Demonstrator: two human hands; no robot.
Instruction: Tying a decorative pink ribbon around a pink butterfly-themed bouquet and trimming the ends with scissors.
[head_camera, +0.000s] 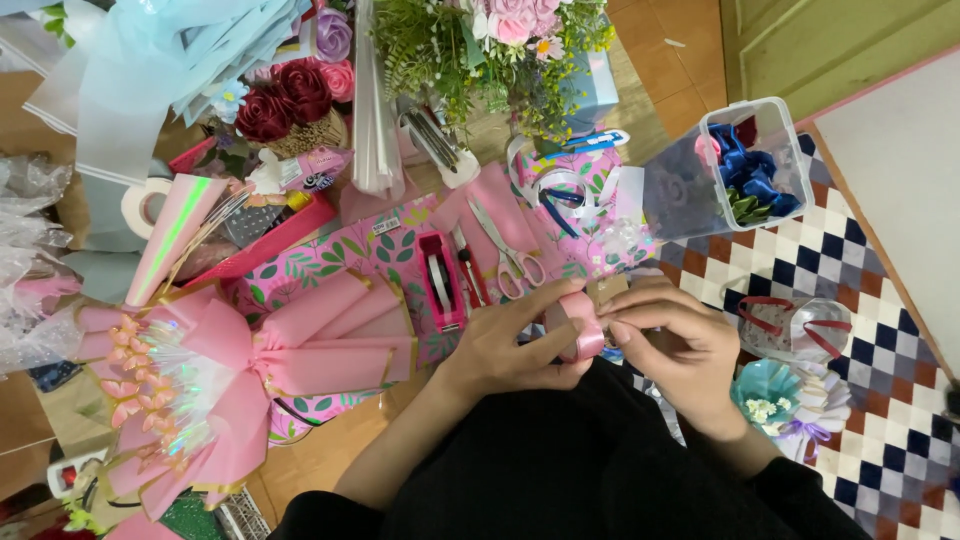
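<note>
Together, left hand (505, 345) and right hand (672, 345) pinch pink ribbon (583, 322).

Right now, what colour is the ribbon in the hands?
Pink ribbon, seen best in the head view.

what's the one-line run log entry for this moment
left hand: holds pink satin ribbon roll | right hand: pinches same roll | nearby: pink-handled scissors, pink tape dispenser, pink wrapped bouquet
</note>
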